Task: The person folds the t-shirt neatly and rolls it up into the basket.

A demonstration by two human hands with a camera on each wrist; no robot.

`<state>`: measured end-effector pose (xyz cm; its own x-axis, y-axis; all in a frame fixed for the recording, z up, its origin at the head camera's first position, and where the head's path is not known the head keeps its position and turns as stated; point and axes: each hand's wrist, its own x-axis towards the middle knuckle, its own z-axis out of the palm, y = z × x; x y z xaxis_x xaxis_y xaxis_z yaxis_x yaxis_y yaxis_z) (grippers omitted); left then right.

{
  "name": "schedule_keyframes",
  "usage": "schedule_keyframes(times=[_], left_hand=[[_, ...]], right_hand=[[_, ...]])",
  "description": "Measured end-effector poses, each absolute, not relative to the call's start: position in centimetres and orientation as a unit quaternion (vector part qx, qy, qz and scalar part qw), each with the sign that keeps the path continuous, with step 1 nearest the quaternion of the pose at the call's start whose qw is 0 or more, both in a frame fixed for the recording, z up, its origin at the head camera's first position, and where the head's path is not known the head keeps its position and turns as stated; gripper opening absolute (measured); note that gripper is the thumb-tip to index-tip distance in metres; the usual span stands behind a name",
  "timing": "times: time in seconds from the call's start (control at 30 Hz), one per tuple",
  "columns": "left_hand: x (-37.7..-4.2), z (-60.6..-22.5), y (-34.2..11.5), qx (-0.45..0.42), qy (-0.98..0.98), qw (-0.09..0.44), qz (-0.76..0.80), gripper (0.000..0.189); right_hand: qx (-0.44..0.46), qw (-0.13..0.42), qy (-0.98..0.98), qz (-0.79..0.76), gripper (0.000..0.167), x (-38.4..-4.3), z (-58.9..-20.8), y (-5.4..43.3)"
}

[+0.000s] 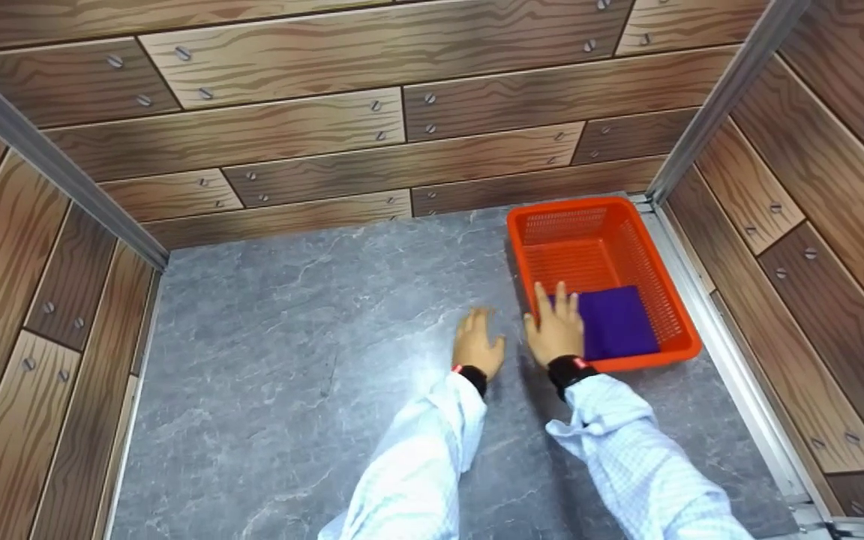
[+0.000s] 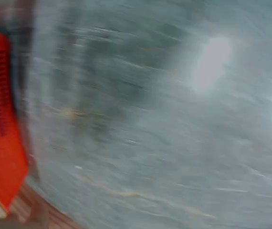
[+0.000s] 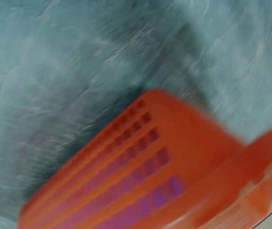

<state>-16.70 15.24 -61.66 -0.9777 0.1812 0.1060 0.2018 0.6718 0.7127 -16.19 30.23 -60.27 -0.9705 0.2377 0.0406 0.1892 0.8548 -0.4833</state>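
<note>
A folded purple cloth lies flat in the near end of an orange plastic basket. My right hand is over the basket's near left corner, fingers spread and pointing forward, overlapping the cloth's left edge in the head view. To the left of the basket, my left hand hovers above the grey floor with fingers loosely bent and nothing in them. In the right wrist view the basket's slotted side shows purple through its holes. Part of the basket appears at the left edge of the left wrist view.
Grey marbled flooring spreads left of the basket. Wood-patterned panels stand at the back, left and right. A metal rail runs along the floor at the right, beside the basket.
</note>
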Motion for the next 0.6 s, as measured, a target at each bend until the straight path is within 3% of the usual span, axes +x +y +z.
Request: schedule_keyframes(times=[0.1,0.27,0.6], left_hand=[[-16.7,-62.7,13.8,-0.075,-0.929,0.033,-0.362,0.058],[-16.3,-64.5,11.1,-0.039,-0.950,0.015,-0.310,0.070],[-14.9,-66.9,5.6,-0.066,-0.960,0.013,-0.272,0.079]], right_hand=[[-0.074,0.062,-0.973,0.211,0.063,-16.0,-60.9,29.1],[-0.011,0.087,-0.984,0.157,0.063,-15.5,-62.3,27.6],[0.068,0.081,-0.989,0.105,0.061,-13.4,-66.1,25.8]])
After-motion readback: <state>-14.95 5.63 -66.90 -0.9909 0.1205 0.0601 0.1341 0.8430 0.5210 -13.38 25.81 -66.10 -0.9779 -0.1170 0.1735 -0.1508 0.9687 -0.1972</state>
